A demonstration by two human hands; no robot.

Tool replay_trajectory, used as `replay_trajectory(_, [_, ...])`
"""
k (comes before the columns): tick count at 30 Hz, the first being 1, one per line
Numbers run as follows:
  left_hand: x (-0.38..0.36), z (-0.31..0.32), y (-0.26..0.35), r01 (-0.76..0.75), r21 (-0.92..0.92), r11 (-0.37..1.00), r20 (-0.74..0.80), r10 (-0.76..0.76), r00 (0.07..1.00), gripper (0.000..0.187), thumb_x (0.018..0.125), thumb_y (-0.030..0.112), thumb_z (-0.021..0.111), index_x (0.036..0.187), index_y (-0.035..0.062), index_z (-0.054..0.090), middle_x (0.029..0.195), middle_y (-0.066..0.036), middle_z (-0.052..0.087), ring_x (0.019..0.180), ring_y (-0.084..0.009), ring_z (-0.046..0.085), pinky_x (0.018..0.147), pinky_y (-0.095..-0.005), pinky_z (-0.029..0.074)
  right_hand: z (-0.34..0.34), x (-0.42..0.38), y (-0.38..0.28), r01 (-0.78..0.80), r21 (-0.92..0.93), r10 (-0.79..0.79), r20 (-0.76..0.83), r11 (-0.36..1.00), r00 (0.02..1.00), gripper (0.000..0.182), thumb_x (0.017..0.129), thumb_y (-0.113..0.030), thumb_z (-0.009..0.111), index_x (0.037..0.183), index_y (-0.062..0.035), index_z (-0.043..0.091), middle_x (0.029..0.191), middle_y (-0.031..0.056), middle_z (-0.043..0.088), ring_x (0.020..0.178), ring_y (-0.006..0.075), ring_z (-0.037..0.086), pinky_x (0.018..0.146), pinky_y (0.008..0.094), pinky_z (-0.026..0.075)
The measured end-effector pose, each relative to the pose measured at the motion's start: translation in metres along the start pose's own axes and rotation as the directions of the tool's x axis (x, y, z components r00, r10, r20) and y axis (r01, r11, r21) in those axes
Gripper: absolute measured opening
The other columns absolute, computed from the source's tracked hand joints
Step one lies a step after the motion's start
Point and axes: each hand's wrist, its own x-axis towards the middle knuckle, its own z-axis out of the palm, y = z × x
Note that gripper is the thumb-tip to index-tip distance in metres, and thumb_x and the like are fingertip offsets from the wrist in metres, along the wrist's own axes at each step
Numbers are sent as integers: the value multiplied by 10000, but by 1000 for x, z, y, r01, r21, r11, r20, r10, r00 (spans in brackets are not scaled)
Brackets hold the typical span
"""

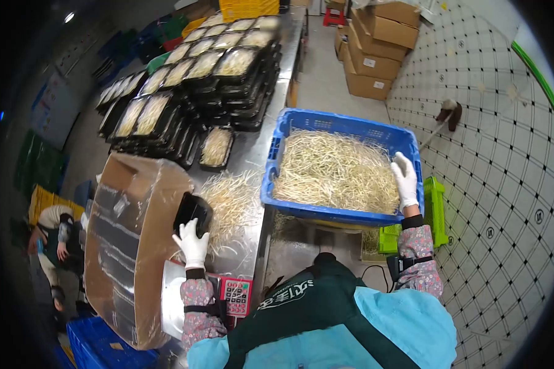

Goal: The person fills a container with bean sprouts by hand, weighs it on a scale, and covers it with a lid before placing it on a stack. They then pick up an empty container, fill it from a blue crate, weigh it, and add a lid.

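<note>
My left hand (192, 245), in a white glove, has its fingers spread at the near edge of a black plastic tray (189, 211). The tray sits tilted between the cardboard box (143, 240) and a loose pile of bean sprouts (231, 200) on the metal table (243, 255). My right hand (405, 179), also gloved, is at the right side of a blue crate (345, 214) full of bean sprouts (332, 169). Its fingers are extended and slightly curved, with no sprouts visible in them. Below my left hand is a scale with a red keypad (236, 296).
Stacks of packed sprout trays (228, 92) fill the table's far end; one filled tray (216, 147) stands apart. A green crate (436, 212) is beside the blue one. Cardboard cartons (375, 52) are stacked behind. Another person (55, 240) is at the left.
</note>
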Motion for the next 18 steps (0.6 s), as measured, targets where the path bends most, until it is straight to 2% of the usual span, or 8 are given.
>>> replay_trajectory(2, [5, -16, 33, -57, -33, 998, -157, 51, 986, 729, 747, 249, 779, 1402, 115, 487, 1433, -96, 499, 1412, -332, 335, 1167, -546, 168, -24, -7, 35, 1, -322, 50, 153, 947, 987, 672, 843, -295, 754, 1396, -29, 480, 1393, 165, 533, 1298, 282, 499, 1092, 357, 383])
replay_trajectory(4, [15, -33, 82, -265, -266, 927, -244, 201, 949, 756, 713, 123, 809, 1387, 18, 481, 1424, -153, 496, 1350, -344, 416, 1146, -440, 288, -38, -7, 36, -24, -626, 221, 241, 780, 945, 841, 775, -367, 791, 1450, -40, 411, 1466, 213, 442, 1385, 333, 394, 1143, 382, 319])
replay_trajectory(6, [20, -35, 148, -328, -519, 789, -164, 284, 945, 769, 723, 50, 795, 1410, 16, 452, 1424, -169, 487, 1324, -313, 454, 1115, -395, 350, -47, 4, 62, -39, -737, 372, 294, 675, 881, 979, 737, -429, 801, 1500, -55, 314, 1527, 237, 332, 1426, 375, 303, 1161, 401, 290])
replay_trajectory(9, [33, -13, 240, -393, -602, 695, 8, 498, 867, 771, 730, 89, 816, 1405, -2, 455, 1407, -187, 499, 1315, -310, 471, 1110, -383, 361, -49, 31, 102, 84, -856, 537, 393, 510, 747, 1201, 624, -526, 845, 1534, -65, 211, 1552, 270, 252, 1438, 417, 254, 1157, 438, 291])
replay_trajectory(12, [42, 23, 312, -461, -582, 670, 157, 649, 744, 784, 744, 200, 832, 1404, 0, 459, 1400, -211, 509, 1301, -334, 495, 1099, -387, 386, -34, 54, 101, 266, -879, 597, 467, 396, 653, 1255, 609, -557, 848, 1544, -63, 171, 1573, 264, 206, 1462, 410, 209, 1154, 507, 271])
replay_trajectory(14, [47, 42, 347, -513, -597, 616, 195, 732, 652, 728, 775, 227, 805, 1398, 34, 482, 1407, -194, 511, 1314, -321, 486, 1106, -379, 382, -20, 77, 120, 222, -868, 561, 463, 445, 687, 1264, 611, -575, 840, 1546, -63, 160, 1577, 263, 198, 1465, 411, 199, 1153, 519, 266])
replay_trajectory(16, [50, 46, 378, -460, -618, 638, 246, 712, 658, 695, 795, 218, 787, 1395, 39, 487, 1405, -193, 513, 1312, -317, 489, 1104, -372, 383, -8, 106, 125, 124, -848, 525, 426, 515, 737, 1279, 621, -635, 807, 1550, -58, 142, 1585, 257, 180, 1466, 429, 181, 1157, 532, 250])
replay_trajectory(18, [53, 53, 393, -398, -645, 653, 261, 677, 688, 669, 809, 209, 775, 1391, 37, 492, 1395, -193, 521, 1304, -316, 495, 1099, -368, 385, 11, 130, 146, 20, -892, 590, 316, 452, 743, 1286, 636, -648, 793, 1561, -78, 105, 1593, 255, 155, 1463, 439, 184, 1160, 525, 251])
